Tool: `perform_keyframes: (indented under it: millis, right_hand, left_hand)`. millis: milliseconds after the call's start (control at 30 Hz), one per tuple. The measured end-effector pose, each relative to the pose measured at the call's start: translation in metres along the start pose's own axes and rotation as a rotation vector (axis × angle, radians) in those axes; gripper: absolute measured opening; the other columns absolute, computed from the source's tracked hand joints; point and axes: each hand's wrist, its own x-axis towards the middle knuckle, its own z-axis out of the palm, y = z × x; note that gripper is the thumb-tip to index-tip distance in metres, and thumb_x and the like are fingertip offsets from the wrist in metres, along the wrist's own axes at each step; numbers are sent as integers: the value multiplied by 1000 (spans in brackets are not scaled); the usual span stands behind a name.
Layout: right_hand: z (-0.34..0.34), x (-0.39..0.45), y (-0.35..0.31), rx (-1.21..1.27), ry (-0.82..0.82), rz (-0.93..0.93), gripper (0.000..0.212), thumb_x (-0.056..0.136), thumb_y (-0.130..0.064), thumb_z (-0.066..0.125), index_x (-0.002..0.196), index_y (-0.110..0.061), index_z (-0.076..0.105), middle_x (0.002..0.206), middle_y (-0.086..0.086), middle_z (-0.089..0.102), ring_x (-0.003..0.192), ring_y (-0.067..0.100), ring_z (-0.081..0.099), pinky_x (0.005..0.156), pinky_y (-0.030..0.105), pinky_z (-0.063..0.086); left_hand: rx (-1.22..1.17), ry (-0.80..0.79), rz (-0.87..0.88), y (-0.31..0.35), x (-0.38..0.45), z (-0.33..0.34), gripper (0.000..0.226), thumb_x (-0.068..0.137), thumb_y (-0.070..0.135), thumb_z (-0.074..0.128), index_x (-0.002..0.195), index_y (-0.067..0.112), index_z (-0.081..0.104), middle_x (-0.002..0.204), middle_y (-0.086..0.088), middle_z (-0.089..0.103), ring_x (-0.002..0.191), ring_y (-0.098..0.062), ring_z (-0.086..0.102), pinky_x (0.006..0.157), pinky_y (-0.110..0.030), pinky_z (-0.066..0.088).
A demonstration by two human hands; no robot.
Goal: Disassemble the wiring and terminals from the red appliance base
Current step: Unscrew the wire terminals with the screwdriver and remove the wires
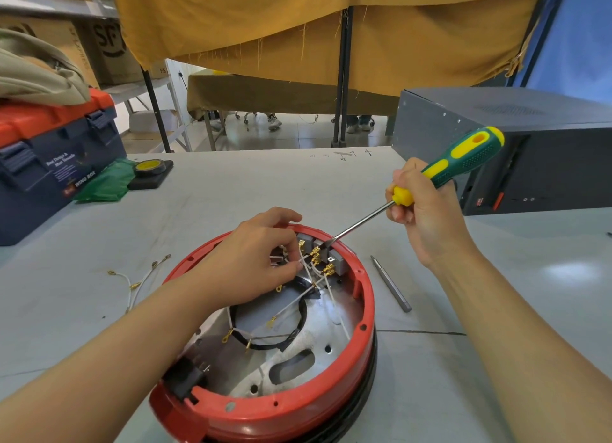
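Observation:
The round red appliance base (331,389) lies open side up on the grey table in front of me. Inside it, white wires (318,277) with brass terminals (316,255) run to grey blocks at the far rim. My left hand (255,260) reaches into the base and pinches a white wire beside the terminals. My right hand (420,210) grips a green and yellow screwdriver (460,164), whose flat tip touches the terminal cluster. A black cable loop lies on the metal plate inside the base.
Loose white wires with brass ends (139,282) lie on the table to the left. A metal driver bit (390,283) lies right of the base. A blue and red toolbox (49,164), green bag and tape roll (149,167) stand at left, a dark grey machine (530,151) at right.

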Motion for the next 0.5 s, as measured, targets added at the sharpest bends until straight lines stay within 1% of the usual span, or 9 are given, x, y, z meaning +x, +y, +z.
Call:
perform_keyframes:
  millis: [167,300,500]
  right_hand:
    - [-1,0,2,25,12,30,34,76,-19,55,44,-25,46,50,-7,44,45,8,42,41,14,33]
    - [-2,0,3,34,15,37,33,76,-18,55,44,-26,46,49,-9,44,46,8,41,41,14,33]
    - [9,-4,11,-41,-64,40,33,76,-19,54,44,-26,47,46,-13,43,47,9,41,41,12,34]
  left_hand:
    - [4,-4,-4,0,0,0,14,83,26,66,71,27,58,138,8,43,117,-6,48,96,-29,44]
    - [14,0,2,0,1,0,15,83,26,66,71,28,58,138,8,44,116,-6,49,95,-29,44]
    - [30,12,-7,-2,0,2,11,83,25,67,73,25,61,136,8,45,117,-6,48,96,-29,42]
